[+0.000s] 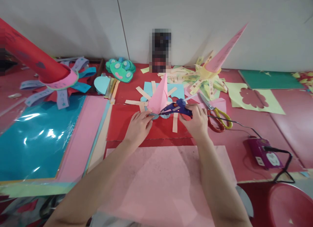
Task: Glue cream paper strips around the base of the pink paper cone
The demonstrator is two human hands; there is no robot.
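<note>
Seemingly for steadiness, the left hand (139, 124) pinched blue paper (155, 116) beside the pink cone (158, 96), upright over the tabletop (235, 140). The right hand (197, 118) gripped the glue gun (178, 106), presumably angled to reach that edge.

My left hand (140, 123) lay palm down, its fingers bent and thumb tucked below them. Just to its right, my right hand (198, 120) curled in a grip. My bare forearms (97, 178) spread apart behind both wrists.
</note>
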